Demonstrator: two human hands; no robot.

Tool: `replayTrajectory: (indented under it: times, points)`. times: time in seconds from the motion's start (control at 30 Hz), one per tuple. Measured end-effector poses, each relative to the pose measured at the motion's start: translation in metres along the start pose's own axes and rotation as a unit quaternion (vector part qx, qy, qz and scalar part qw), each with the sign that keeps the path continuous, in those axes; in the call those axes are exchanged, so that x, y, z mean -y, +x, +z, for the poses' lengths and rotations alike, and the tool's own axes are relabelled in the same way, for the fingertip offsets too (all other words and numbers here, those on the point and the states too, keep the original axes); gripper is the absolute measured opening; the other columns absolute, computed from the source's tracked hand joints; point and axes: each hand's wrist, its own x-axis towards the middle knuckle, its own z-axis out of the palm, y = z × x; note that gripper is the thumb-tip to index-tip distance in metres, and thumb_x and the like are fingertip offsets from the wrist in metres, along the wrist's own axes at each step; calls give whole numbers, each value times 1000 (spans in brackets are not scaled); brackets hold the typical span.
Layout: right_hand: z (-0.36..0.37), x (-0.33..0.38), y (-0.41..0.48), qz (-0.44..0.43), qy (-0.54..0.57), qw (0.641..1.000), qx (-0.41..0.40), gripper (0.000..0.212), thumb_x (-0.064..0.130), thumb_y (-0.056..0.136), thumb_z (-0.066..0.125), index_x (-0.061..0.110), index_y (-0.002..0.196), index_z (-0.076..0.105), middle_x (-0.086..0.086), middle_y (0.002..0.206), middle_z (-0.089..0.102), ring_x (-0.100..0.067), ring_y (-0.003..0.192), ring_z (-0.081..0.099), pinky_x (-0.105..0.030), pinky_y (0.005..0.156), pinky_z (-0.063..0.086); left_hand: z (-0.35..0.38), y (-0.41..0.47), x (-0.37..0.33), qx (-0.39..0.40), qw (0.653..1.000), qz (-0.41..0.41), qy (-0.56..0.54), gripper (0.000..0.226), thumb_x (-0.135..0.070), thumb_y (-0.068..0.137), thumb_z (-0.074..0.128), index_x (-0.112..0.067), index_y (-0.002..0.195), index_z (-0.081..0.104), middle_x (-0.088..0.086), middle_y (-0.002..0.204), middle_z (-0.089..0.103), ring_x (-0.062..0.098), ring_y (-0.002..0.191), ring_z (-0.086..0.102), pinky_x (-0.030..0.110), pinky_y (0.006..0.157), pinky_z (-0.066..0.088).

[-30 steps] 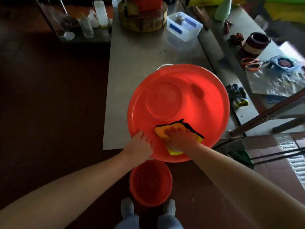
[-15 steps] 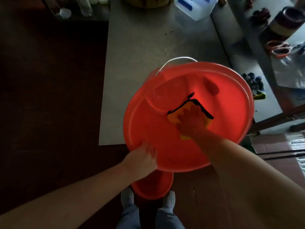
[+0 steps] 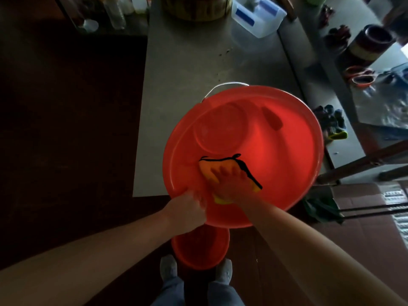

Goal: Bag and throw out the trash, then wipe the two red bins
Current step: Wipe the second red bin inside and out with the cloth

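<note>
Rt hand, back near rim, presses yellow black-edged cloth flat inside big red plastic bin; lt hand grips rim, steadying.

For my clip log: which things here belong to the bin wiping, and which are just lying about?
In use: large red bin, rim gripped by left hand; yellow cloth under right hand; small red bin on the floor.
Lying about: clear plastic box, orange-handled scissors, striped pot.

The right hand presses a yellow black-edged cloth inside the large round red plastic bin tilted on the grey table; the left hand grips its near rim.
</note>
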Motion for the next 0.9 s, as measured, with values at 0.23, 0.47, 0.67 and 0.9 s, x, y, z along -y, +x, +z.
replayTrajectory:
  times: [0.23, 0.47, 0.67, 0.9]
  points:
    - [-28, -64, -23, 6, -165, 979, -120, 50, 56, 95, 43, 33, 138, 54, -4, 154, 41, -37, 148, 23, -57, 122, -2, 3, 0, -5, 28, 999, -19, 2, 23, -37, 79, 75, -19, 67, 68, 1, 65, 62, 18, 58, 59, 29, 63, 52]
    - [-26, -56, -38, 54, -140, 985, -85, 58, 60, 94, 44, 35, 146, 48, -6, 161, 32, -42, 152, 13, -61, 121, -7, -5, 4, -3, 45, 999, -24, 4, 20, -36, 80, 72, -23, 65, 68, -5, 62, 61, 15, 55, 57, 27, 55, 43]
    - [3, -5, -50, 53, 37, 997, 34, 69, 66, 99, 23, 42, 160, 2, 6, 170, -3, -41, 154, -6, -63, 119, -3, -7, 10, -8, 36, 998, 27, -41, 23, -8, 94, 46, -15, 83, 64, 3, 87, 67, 22, 78, 61, 33, 69, 40]
    - [3, -41, -72, 26, -66, 997, -45, 64, 68, 95, 21, 48, 156, 22, 7, 168, 15, -34, 155, 3, -57, 122, 0, -7, 5, -12, 43, 999, 24, -12, 19, -16, 89, 54, -23, 82, 69, -5, 81, 69, 18, 72, 64, 30, 67, 43]
